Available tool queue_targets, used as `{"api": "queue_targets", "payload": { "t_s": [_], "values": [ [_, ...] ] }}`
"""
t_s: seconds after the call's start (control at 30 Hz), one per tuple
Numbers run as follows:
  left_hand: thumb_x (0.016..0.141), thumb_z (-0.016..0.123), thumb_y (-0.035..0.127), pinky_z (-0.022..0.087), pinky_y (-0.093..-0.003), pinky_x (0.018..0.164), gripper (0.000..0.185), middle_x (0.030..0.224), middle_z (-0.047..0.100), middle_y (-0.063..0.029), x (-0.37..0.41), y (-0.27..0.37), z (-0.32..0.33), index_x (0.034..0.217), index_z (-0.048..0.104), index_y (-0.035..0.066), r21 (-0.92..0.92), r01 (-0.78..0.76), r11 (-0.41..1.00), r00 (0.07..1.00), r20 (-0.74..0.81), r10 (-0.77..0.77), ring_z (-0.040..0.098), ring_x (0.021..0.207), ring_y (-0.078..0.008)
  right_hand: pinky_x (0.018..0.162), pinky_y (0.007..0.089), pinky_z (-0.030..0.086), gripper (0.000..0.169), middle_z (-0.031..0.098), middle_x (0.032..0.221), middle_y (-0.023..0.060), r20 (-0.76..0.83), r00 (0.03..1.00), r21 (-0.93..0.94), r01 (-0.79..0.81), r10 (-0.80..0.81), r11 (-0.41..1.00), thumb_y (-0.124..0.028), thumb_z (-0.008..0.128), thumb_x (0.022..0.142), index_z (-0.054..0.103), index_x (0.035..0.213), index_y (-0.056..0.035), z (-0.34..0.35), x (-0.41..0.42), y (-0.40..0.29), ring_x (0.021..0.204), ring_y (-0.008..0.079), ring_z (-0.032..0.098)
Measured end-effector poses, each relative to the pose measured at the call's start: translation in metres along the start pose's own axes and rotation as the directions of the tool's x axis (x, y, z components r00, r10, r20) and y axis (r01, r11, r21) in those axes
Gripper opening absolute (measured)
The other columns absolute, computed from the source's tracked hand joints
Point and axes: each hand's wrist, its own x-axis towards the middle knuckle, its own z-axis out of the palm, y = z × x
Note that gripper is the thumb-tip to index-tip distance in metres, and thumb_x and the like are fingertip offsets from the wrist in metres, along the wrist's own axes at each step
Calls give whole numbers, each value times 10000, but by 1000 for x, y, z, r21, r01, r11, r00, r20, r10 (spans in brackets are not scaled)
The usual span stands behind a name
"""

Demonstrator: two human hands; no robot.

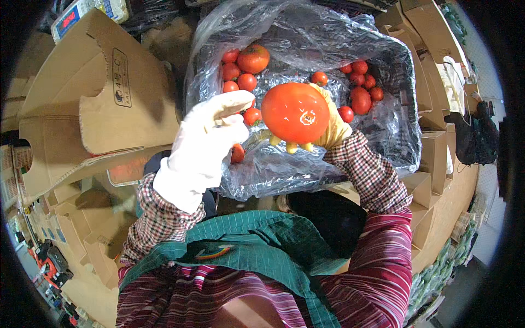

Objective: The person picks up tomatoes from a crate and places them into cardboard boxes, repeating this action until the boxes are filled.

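Note:
A large red-orange tomato (293, 111) rests in my right hand (334, 125), which wears a yellow glove and cups it from below and the right. My left hand (205, 135), in a white glove, is just left of that tomato with its fingers bent; I see nothing between them. Both hands are over a crate lined with clear plastic film (283, 172). Inside it, several tomatoes (247, 82) lie along the left side, a big one (253, 59) among them. More tomatoes (361, 100) are grouped at the right, and a small one (319, 78) lies between the groups.
An open cardboard box (151, 94) stands close at the left of the crate. Other cardboard boxes (432, 160) line the right side, near a black bag (475, 139). A printed package (78, 20) is at the upper left. Wrapped green produce (434, 270) shows at the lower right.

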Motion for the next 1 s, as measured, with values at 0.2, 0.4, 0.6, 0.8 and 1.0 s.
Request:
{"api": "queue_targets", "payload": {
  "t_s": [0.2,0.4,0.6,0.8,1.0],
  "values": [
    [623,699,-110,464,-345,899,926,1315,424,-118,-3,15,16,1397,216,47,-71,122,990,963,251,-101,500,1139,-221,406,463,515,660,565,1095,276,108,948,-522,311,-301,794,-561,310,878,423,1261,-35,16,12,21,654,468,601],
    [506,793,-47,393,-386,972,961,1273,412,-116,-4,-13,19,1325,303,61,82,-235,969,967,124,224,432,1171,-237,806,367,513,496,597,1100,145,-202,804,-380,462,-559,801,-442,400,932,467,1206,-34,42,33,37,928,265,603],
    [419,797,-2,340,-390,996,953,1213,417,-122,1,-19,20,1269,376,86,606,-590,533,718,92,690,410,1134,-298,931,330,416,679,445,1217,116,151,588,-867,465,-794,179,-311,743,724,438,1279,-67,96,27,64,1084,216,507],
    [493,786,-61,405,-385,978,937,1283,418,-95,-2,-12,24,1313,358,89,63,-482,874,875,80,477,443,1177,-239,823,251,432,353,558,994,42,95,537,-898,409,-838,160,-300,582,883,532,1111,-35,88,36,44,925,114,517],
    [736,653,357,560,-480,757,734,1237,496,-207,-9,9,17,1329,353,46,-461,86,883,988,151,-18,539,1082,-388,724,187,414,178,532,884,-46,103,472,-763,602,-876,235,-211,476,953,544,1015,-58,81,36,45,811,30,471]
  ]
}}
